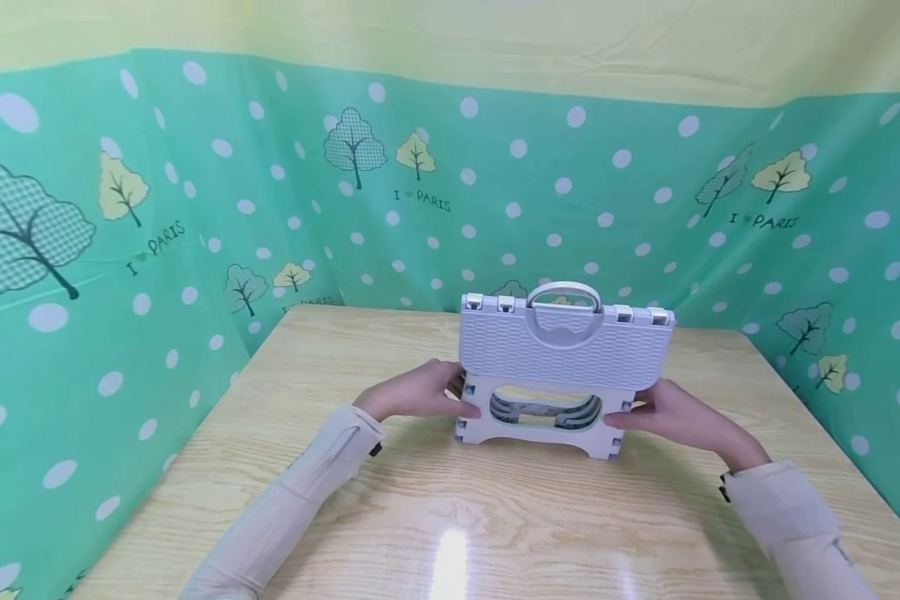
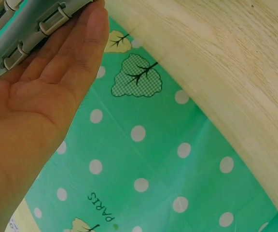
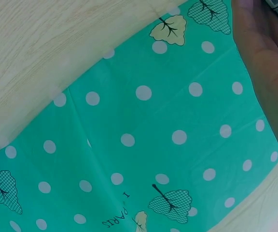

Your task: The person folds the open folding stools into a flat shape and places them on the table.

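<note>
A pale lilac-white plastic folding stool [image 1: 562, 350] stands on the table in the head view. Its woven-textured top panel hangs down in front, with a loop handle at the upper edge, and an oval opening shows in the leg panel below. The left hand [image 1: 427, 390] grips the stool's left side, thumb on the front of the leg panel. On the opposite side the right hand [image 1: 671, 412] holds it likewise, with its fingers mostly hidden behind. The left wrist view shows the left hand [image 2: 47, 92] against a hinged edge; the right wrist view catches only part of the right hand [image 3: 267, 58].
A light wood-grain table [image 1: 390, 500] lies under the stool. Green cloth [image 1: 607, 192] with white dots and printed trees hangs behind and along both sides of the table.
</note>
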`<state>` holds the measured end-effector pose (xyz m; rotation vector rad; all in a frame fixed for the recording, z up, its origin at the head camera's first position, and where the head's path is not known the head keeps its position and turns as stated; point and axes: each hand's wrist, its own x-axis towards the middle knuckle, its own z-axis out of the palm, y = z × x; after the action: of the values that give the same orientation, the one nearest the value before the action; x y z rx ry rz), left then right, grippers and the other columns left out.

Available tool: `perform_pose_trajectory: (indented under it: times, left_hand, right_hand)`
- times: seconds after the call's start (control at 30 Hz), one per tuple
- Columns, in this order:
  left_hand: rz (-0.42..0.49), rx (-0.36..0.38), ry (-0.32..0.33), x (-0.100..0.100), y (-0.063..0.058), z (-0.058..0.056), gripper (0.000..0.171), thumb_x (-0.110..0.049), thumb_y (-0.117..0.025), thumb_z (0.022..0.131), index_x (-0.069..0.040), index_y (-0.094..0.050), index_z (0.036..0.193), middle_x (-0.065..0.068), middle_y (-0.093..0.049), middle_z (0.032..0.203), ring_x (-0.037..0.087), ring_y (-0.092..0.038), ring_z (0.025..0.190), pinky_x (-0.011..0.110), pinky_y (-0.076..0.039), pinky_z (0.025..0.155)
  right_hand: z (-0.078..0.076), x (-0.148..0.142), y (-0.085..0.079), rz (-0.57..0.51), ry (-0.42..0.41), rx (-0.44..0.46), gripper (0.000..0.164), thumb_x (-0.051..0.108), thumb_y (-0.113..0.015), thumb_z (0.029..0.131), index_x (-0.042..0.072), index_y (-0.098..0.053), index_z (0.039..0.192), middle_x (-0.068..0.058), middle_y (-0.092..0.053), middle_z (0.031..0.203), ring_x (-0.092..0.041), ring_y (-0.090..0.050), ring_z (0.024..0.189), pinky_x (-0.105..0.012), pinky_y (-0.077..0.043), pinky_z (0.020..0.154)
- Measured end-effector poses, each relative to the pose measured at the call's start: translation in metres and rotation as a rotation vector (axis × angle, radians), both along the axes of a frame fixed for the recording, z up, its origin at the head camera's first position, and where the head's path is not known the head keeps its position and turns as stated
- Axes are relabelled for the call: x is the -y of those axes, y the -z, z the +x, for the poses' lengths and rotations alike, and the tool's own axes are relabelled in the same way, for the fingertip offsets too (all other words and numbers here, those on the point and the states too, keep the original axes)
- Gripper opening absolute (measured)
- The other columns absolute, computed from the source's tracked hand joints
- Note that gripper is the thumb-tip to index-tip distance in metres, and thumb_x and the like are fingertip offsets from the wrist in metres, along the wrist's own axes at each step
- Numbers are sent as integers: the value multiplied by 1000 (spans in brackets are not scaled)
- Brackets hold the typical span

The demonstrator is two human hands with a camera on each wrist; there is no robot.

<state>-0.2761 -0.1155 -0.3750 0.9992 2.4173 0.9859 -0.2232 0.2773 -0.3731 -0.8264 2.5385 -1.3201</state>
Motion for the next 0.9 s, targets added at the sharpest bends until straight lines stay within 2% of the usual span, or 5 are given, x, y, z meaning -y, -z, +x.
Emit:
perform_pose_trajectory:
  times: [0.2, 0.57, 0.9]
  left_hand:
    - [-20, 4, -14, -1, 0, 0, 53, -28, -77, 89, -15, -54, 135, -5, -68, 118, 8, -65, 102, 24, -53, 89]
    - [-4, 2, -7, 0, 0, 1, 54, -29, -76, 90, -13, -53, 136, -4, -69, 117, 10, -65, 101, 27, -54, 89]
    - [-17, -5, -23, -1, 2, 1, 56, -29, -76, 90, -17, -52, 138, -6, -68, 119, 8, -65, 102, 25, -53, 89]
  right_hand:
    - [-1, -1, 1, -2, 0, -2, 75, 18, -78, 88, 19, -33, 147, -17, -53, 135, -34, -64, 105, -35, -59, 79]
    - [-1, 0, 1, 0, 1, -17, 78, 19, -78, 87, 23, -31, 149, -15, -51, 138, -33, -63, 105, -35, -59, 78]
    - [0, 2, 0, -2, 13, 1, 75, 18, -78, 88, 20, -33, 148, -18, -53, 136, -33, -64, 104, -34, -59, 78]
